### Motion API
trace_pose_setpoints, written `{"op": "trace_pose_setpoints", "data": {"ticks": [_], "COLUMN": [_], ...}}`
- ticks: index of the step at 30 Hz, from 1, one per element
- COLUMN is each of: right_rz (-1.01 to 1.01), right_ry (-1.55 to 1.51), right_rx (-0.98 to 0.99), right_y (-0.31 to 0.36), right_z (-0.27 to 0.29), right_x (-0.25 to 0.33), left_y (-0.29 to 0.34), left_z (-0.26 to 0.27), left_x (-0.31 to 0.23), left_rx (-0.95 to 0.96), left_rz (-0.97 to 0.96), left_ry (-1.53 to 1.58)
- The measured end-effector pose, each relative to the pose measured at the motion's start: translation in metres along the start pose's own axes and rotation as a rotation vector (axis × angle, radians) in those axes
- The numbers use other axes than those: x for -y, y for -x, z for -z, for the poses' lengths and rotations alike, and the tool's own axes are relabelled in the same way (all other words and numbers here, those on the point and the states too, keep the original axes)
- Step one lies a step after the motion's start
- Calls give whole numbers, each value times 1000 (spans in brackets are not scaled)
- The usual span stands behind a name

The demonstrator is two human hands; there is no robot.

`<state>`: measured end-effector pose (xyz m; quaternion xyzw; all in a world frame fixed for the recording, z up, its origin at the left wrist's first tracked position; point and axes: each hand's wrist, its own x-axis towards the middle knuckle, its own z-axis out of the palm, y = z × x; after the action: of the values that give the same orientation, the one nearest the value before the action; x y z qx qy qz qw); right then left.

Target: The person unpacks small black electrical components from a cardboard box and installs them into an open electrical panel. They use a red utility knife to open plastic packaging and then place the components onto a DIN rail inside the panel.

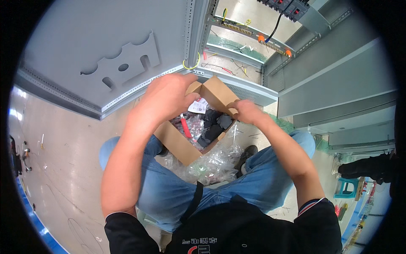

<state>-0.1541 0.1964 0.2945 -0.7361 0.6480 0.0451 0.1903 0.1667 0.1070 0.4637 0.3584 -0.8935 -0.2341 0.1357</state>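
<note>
My left hand (167, 99) curls over the far left flap of the cardboard box (179, 144), fingers closed on its edge. My right hand (247, 111) pinches the right flap, grip together on the card. The box sits on my lap, already open; black parts (213, 125) and clear bags (211, 163) remain inside, nothing lifted out yet. Grey cabinet (127, 55) stands beyond.

Black short-sleeved shirt with striped cuff trim, blue jeans, dark shoes.
</note>
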Motion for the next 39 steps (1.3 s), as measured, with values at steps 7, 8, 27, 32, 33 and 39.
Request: {"op": "trace_pose_setpoints", "data": {"ticks": [7,8,27,32,33,39], "right_rz": [26,53,163,266,267,281], "right_ry": [133,140,225,164,185,354], "right_rx": [117,102,57,32,12,143], "right_y": [-35,-38,-106,-111,-112,-104], "right_z": [-55,-63,-227,-249,-257,-214], "right_x": [0,-3,9,12,11,32], "left_y": [-20,-24,-31,-33,-36,-41], "left_z": [-30,-33,-44,-45,-45,-46], "left_x": [9,5,4,11,10,18], "left_rx": [-7,-1,90,69,79,136], "left_rz": [-111,-127,-131,-170,-180,-114], "left_ry": [-73,-76,-52,-33,-28,-11]}}
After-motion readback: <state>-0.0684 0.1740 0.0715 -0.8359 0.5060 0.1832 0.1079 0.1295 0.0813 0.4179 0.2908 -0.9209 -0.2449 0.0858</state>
